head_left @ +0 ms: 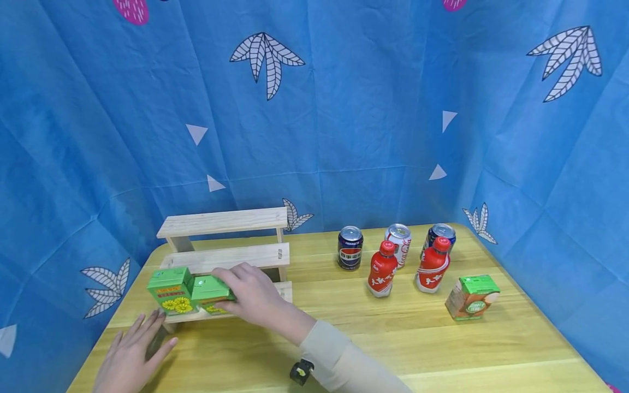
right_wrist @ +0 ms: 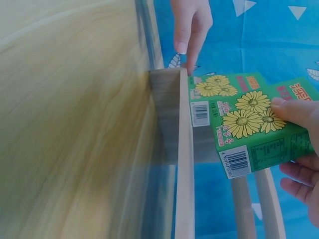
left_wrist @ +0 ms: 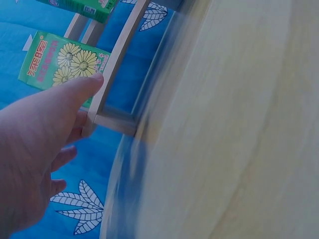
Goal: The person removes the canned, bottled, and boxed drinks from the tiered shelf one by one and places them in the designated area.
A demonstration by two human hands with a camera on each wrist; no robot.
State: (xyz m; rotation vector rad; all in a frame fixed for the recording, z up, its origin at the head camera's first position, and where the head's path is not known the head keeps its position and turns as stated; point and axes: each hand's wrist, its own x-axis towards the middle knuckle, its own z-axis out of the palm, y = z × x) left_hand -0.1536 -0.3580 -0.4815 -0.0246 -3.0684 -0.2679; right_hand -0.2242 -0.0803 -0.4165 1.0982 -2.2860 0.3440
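Note:
On the lowest step of a pale wooden three-step rack (head_left: 223, 259) stands a green drink carton (head_left: 172, 289) printed with yellow flowers. My right hand (head_left: 257, 297) grips a second, matching carton (right_wrist: 259, 124) between thumb and fingers, just right of the first. In the right wrist view it is tilted and overlaps the standing one, in front of the rack's lowest board. At the rack's left end, my left hand (head_left: 130, 355) touches the front corner with extended fingers. Its thumb (left_wrist: 92, 84) lies by the board's edge near the standing carton's base.
To the right on the wooden table (head_left: 344, 349) stand a dark blue can (head_left: 350, 248), a white-and-red can (head_left: 400, 240), another blue can (head_left: 444, 230), two red bottles (head_left: 382, 270) and a brown-and-green carton (head_left: 473, 297). A blue patterned cloth (head_left: 344, 109) hangs behind.

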